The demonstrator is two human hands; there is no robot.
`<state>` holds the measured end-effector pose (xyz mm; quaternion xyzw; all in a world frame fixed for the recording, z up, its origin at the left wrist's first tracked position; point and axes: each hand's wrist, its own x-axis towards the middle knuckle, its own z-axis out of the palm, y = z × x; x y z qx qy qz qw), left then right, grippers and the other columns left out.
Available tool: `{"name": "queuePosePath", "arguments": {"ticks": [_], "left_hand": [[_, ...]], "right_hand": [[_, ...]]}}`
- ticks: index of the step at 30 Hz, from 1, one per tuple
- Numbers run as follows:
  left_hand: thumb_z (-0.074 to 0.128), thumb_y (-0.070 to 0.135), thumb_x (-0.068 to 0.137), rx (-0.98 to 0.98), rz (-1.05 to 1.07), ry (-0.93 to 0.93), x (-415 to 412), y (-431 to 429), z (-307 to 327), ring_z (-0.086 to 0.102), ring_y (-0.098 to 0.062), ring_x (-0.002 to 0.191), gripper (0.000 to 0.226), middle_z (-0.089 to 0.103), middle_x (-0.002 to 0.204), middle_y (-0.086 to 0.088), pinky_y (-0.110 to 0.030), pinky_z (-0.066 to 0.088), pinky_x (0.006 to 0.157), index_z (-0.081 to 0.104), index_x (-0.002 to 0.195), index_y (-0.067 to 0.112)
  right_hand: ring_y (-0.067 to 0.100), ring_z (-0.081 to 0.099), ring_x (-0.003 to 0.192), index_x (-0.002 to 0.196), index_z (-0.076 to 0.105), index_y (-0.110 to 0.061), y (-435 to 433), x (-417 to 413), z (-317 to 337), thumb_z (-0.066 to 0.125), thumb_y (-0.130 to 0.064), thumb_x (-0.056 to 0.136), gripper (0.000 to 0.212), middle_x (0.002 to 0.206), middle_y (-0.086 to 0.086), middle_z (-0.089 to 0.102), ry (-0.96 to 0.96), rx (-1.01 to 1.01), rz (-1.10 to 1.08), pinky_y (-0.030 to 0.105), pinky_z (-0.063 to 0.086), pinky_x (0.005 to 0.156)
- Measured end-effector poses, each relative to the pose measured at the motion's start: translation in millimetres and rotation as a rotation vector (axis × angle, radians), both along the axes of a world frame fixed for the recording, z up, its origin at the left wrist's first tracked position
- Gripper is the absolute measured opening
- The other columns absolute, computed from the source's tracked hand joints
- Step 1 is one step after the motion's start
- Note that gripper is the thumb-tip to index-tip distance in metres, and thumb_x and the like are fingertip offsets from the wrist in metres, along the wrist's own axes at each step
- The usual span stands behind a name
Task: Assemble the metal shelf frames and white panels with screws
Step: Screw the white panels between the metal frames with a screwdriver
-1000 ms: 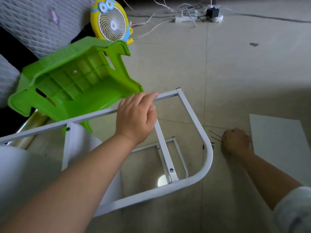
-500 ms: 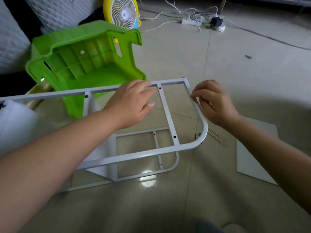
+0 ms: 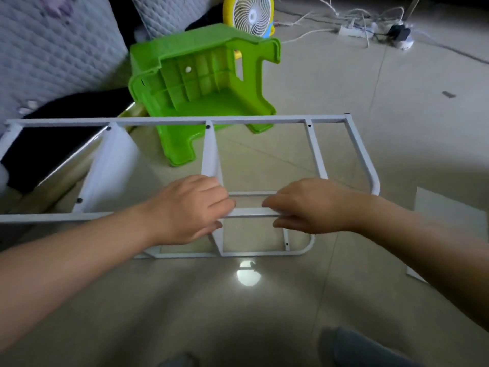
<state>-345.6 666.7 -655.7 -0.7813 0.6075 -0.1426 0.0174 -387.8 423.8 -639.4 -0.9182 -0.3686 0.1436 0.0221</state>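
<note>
Metal shelf frame [image 3: 328, 119], white, sits raised and level over a second frame [image 3: 264, 252] on the tiled floor [image 3: 264, 313], with two white panels [image 3: 116, 160] standing between them. Left hand [image 3: 190, 207] and right hand [image 3: 315, 207] each clasp its near rail, fingers over, thumbs under, close together. Loose panel [image 3: 449, 215] lies flat at right. Green stool [image 3: 211, 83], tipped on its side, sits beyond; fan [image 3: 251, 14] farther.

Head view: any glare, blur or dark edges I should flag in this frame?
Head view: a bright glare spot sits on the glossy floor near the metal frame; head view: the leftmost white panel is smeared by blur, while the left hand and right hand, both gripping a frame rail, look fairly sharp; head view: the corners darken.
</note>
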Motion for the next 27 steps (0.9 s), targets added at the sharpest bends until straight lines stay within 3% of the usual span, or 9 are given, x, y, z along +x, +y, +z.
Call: {"name": "queuePosePath", "arguments": {"ticks": [2, 4, 6, 9, 12, 16, 20, 23, 27], "left_hand": [[0.047, 0.014, 0.084, -0.017, 0.045, -0.090, -5.7, -2.5, 3.7, 0.055, -0.029, 0.076, 0.011, 0.061, 0.075, -0.012, -0.035, 0.046, 0.065, 0.054, 0.079, 0.007], [0.038, 0.011, 0.086, -0.043, 0.172, -0.137, -10.9, -6.2, 7.7, 0.061, -0.034, 0.081, 0.023, 0.065, 0.082, -0.017, -0.036, 0.053, 0.062, 0.056, 0.071, 0.007], [0.046, 0.010, 0.074, 0.001, 0.372, -0.108, -14.0, -14.4, 11.1, 0.064, -0.033, 0.063, 0.003, 0.068, 0.086, -0.021, -0.031, 0.052, 0.045, 0.048, 0.074, 0.007], [0.074, 0.008, 0.059, 0.051, 0.704, -0.027, -5.9, -35.4, 29.6, 0.058, -0.029, 0.041, 0.028, 0.066, 0.064, -0.015, -0.024, 0.033, 0.031, 0.052, 0.076, 0.005], [0.051, 0.013, 0.090, 0.038, 0.932, 0.078, 25.5, -55.1, 45.4, 0.064, -0.037, 0.087, 0.025, 0.066, 0.096, -0.015, -0.035, 0.035, 0.057, 0.044, 0.111, 0.003], [0.039, 0.019, 0.095, 0.025, 0.986, 0.084, 76.0, -67.8, 48.7, 0.058, -0.036, 0.104, 0.026, 0.061, 0.112, -0.016, -0.039, 0.042, 0.077, 0.045, 0.115, 0.004], [0.046, 0.038, 0.092, 0.004, 0.984, 0.082, 95.0, -70.6, 48.0, 0.053, -0.032, 0.111, 0.037, 0.059, 0.117, -0.013, -0.037, 0.040, 0.087, 0.047, 0.116, 0.009], [0.042, 0.032, 0.093, 0.019, 0.968, 0.108, 105.1, -70.5, 49.7, 0.056, -0.033, 0.105, 0.030, 0.061, 0.112, -0.013, -0.035, 0.039, 0.076, 0.048, 0.112, 0.010], [0.044, 0.030, 0.090, -0.003, 0.992, 0.215, 108.6, -69.1, 54.1, 0.057, -0.034, 0.097, 0.024, 0.062, 0.104, -0.014, -0.031, 0.035, 0.065, 0.056, 0.101, 0.011]], "right_hand": [[0.019, 0.047, 0.068, 0.093, 0.046, -0.016, 3.6, 2.3, -1.9, 0.040, -0.034, 0.096, 0.019, 0.072, -0.001, 0.048, 0.061, -0.022, -0.024, 0.032, 0.039, 0.063], [0.009, 0.035, 0.052, 0.069, 0.032, -0.024, -3.7, 11.7, -0.5, 0.046, -0.029, 0.095, 0.030, 0.058, -0.010, 0.033, 0.135, 0.062, -0.067, 0.021, 0.028, 0.051], [0.006, 0.034, 0.047, 0.062, 0.026, -0.025, -10.8, 24.6, 7.8, 0.054, -0.024, 0.090, 0.039, 0.052, -0.013, 0.029, 0.159, 0.227, -0.051, 0.019, 0.025, 0.048], [-0.002, 0.043, 0.048, 0.055, 0.031, -0.028, -18.7, 51.3, 30.7, 0.063, -0.021, 0.086, 0.045, 0.047, -0.010, 0.031, 0.163, 0.289, -0.137, 0.012, 0.031, 0.049], [0.003, 0.043, 0.041, 0.050, 0.043, -0.027, -26.3, 81.6, 49.9, 0.065, -0.023, 0.084, 0.041, 0.043, -0.007, 0.040, 0.219, 0.273, -0.323, 0.014, 0.035, 0.047], [0.014, 0.050, 0.066, 0.078, 0.059, -0.010, -27.4, 116.9, 48.2, 0.056, -0.030, 0.090, 0.023, 0.061, 0.000, 0.048, -0.094, 0.188, -0.391, 0.030, 0.036, 0.066], [0.031, 0.059, 0.096, 0.097, 0.058, -0.009, -21.4, 134.4, 29.2, 0.038, -0.044, 0.093, 0.041, 0.096, 0.012, 0.064, -0.487, 0.048, -0.387, 0.035, 0.034, 0.079], [0.034, 0.059, 0.095, 0.088, 0.053, -0.014, -18.2, 137.3, 30.3, 0.037, -0.052, 0.092, 0.041, 0.099, 0.014, 0.063, -0.483, -0.043, -0.465, 0.031, 0.032, 0.066], [0.032, 0.057, 0.092, 0.061, 0.032, -0.017, -17.7, 139.6, 41.8, 0.039, -0.058, 0.089, 0.049, 0.092, 0.015, 0.060, -0.335, -0.041, -0.456, 0.030, 0.035, 0.066]]}}
